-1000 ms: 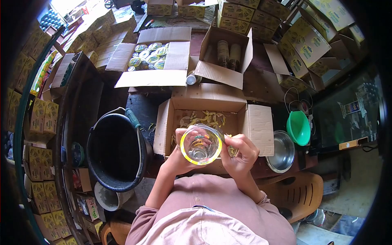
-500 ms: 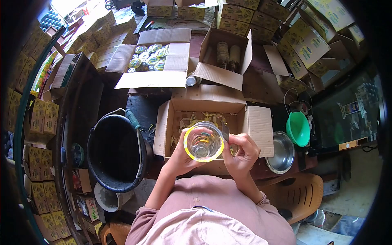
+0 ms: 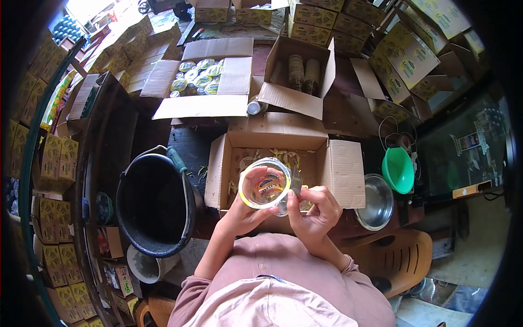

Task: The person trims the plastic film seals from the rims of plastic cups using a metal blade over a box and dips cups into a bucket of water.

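My left hand is wrapped round a clear plastic cup, its open mouth tilted up toward me. Yellow shows along part of the cup's rim, and coloured print is visible through the wall. In my right hand a small, flat, dark grey blade-like piece is pinched between thumb and fingers, close against the right side of the rim. Below both hands lies an open cardboard box with yellow scraps and clear round pieces inside.
A black bucket stands at left. To the right are a steel bowl and a green bowl. Farther back, one carton holds lidded cups, and another carton holds stacked cups. An orange chair stands at right.
The cup has moved slightly left and tilted, with less yellow showing round its rim. My right hand has shifted a little left and down with the grey piece.
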`<state>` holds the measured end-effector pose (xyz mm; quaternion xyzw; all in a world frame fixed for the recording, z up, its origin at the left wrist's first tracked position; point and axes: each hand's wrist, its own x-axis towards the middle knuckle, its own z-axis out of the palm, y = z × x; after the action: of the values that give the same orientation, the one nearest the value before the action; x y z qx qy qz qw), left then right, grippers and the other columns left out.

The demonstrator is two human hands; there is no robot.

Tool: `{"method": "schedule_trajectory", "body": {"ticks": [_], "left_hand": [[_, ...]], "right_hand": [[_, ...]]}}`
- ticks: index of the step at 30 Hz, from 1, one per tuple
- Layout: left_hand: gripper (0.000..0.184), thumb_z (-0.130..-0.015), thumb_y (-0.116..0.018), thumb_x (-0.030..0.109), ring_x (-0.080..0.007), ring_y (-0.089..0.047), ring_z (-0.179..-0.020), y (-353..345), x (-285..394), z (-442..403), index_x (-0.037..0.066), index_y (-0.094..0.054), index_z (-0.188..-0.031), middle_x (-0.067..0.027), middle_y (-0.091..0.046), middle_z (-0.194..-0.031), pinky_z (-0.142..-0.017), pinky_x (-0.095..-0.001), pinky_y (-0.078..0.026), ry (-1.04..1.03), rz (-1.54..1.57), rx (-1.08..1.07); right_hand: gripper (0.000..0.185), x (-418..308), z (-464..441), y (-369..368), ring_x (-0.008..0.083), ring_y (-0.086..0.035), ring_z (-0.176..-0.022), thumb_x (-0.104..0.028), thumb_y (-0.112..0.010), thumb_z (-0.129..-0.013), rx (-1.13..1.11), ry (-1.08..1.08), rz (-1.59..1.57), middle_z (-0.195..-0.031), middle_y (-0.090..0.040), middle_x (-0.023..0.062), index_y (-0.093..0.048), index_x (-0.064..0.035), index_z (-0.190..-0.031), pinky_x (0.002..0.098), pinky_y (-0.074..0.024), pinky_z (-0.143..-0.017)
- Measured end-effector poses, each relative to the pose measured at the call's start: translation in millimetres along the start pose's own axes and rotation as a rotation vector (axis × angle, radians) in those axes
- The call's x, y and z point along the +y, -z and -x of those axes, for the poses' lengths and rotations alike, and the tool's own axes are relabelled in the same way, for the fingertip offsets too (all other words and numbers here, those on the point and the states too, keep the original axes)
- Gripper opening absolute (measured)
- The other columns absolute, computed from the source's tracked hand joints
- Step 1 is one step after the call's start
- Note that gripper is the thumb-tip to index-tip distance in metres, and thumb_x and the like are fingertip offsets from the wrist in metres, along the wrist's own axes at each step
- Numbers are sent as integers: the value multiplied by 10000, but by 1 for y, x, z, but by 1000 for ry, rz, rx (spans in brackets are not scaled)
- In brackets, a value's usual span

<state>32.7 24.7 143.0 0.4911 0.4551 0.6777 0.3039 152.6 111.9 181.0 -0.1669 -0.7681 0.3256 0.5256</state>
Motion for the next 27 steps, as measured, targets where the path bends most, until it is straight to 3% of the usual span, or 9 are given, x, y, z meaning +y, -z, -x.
{"method": "schedule_trajectory", "body": {"ticks": [5,8,11,14,20,23,27], "left_hand": [[682,-756,-658,45,-233,-432,-1116,0,-2,1,60,-205,-1266,-149,-395,-1175,-947,-348,-369,-33,-26,24],[700,-746,-673,49,-242,-437,-1108,-3,-1,2,60,-202,-1265,-151,-395,-1167,-944,-354,-370,-24,-73,45],[710,-728,-697,64,-236,-447,-1099,-5,-5,6,48,-220,-1254,-146,-391,-1167,-937,-350,-374,0,-56,82],[711,-712,-715,83,-234,-454,-1093,-4,2,4,30,-251,-1248,-132,-390,-1168,-930,-337,-377,-42,-310,47],[702,-704,-729,109,-228,-458,-1078,-1,3,5,39,-278,-1237,-130,-406,-1156,-901,-328,-404,-45,-407,20],[715,-696,-737,111,-223,-459,-1079,0,10,6,40,-279,-1242,-124,-403,-1160,-902,-324,-403,-62,-613,-49],[699,-702,-728,116,-230,-444,-1098,3,12,6,34,-298,-1247,-126,-397,-1184,-928,-325,-374,-26,-503,-65]], "right_hand": [[175,-3,1,0,136,-572,-538,48,-679,-657,13,23,18,-642,-575,80,-609,-6,-808,227,-453,-478],[180,-2,1,-3,116,-529,-521,27,-690,-646,9,61,29,-646,-538,55,-571,-16,-774,212,-385,-432],[204,-4,0,-3,137,-568,-531,52,-682,-639,17,58,61,-640,-574,70,-613,-13,-819,230,-449,-463],[216,-2,0,-3,141,-559,-520,57,-680,-632,36,123,80,-635,-566,66,-616,-12,-827,231,-445,-459],[221,-1,-4,-2,145,-542,-508,63,-679,-625,25,120,79,-628,-551,69,-620,-6,-827,236,-436,-457],[221,2,-3,0,148,-545,-513,65,-681,-624,23,110,86,-632,-555,71,-622,-2,-826,237,-439,-465],[219,4,-7,2,156,-557,-525,63,-681,-626,-13,92,57,-639,-564,82,-624,1,-828,237,-440,-474]]}}
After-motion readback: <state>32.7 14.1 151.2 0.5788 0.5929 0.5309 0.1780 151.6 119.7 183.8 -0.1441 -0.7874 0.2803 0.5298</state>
